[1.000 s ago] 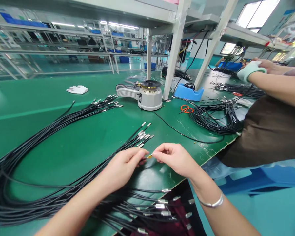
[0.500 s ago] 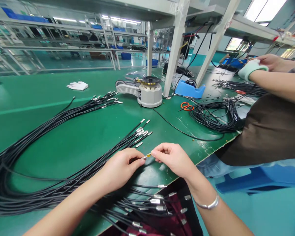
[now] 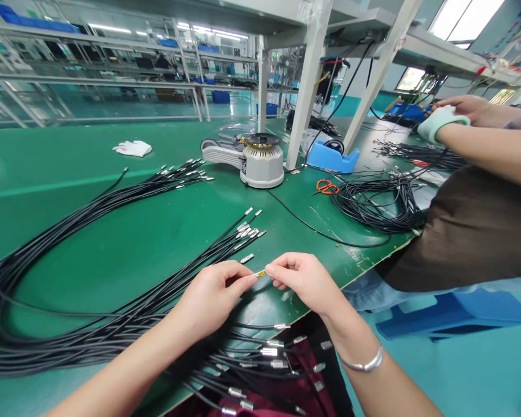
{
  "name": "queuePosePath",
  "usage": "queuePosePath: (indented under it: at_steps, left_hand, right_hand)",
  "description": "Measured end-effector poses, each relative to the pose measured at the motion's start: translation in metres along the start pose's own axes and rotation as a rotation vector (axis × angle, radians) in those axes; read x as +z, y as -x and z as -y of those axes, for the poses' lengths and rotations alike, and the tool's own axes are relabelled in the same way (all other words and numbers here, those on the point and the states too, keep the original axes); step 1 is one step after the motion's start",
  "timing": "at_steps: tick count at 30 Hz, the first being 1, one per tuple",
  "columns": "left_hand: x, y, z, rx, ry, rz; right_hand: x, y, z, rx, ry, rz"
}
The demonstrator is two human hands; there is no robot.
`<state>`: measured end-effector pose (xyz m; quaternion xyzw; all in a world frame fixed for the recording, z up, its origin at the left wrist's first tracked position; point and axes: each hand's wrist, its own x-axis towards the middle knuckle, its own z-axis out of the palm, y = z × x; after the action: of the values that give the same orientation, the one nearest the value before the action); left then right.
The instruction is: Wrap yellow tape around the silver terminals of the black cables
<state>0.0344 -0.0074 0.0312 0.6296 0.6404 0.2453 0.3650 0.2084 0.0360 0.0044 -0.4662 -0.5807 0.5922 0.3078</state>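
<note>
My left hand and my right hand meet over the near edge of the green bench. Both pinch the metal end of one black cable, which carries a small yellow piece between the fingertips. Just beyond my hands lies a fan of black cables with metal tips. A second fan of black cables lies farther back. More cable ends hang over the bench edge below my wrists. A silver bracelet sits on my right wrist.
A grey round tape dispenser stands mid-bench beside a white post. Orange scissors, a coil of black cable and a blue holder lie to the right. A white glove lies far left. Another person's arms work at right.
The view has tilted slightly, so the bench contents sit a little higher in frame. My hands keep the same pinch on the cable end, barely shifted.
</note>
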Motion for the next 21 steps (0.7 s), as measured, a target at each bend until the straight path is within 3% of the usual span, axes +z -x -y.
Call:
queuePosePath:
  at_steps: [8, 17, 21]
  left_hand:
    - [0.002, -0.005, 0.005, -0.091, 0.154, 0.057]
    - [0.004, -0.009, 0.004, -0.06, 0.183, 0.139]
    - [0.003, -0.012, 0.003, -0.026, 0.095, 0.137]
  right_hand:
    - [0.003, -0.001, -0.006, 0.06, -0.125, -0.018]
    - [0.007, 0.004, -0.01, -0.05, -0.066, -0.046]
    - [0.004, 0.003, -0.012, -0.013, -0.084, -0.03]
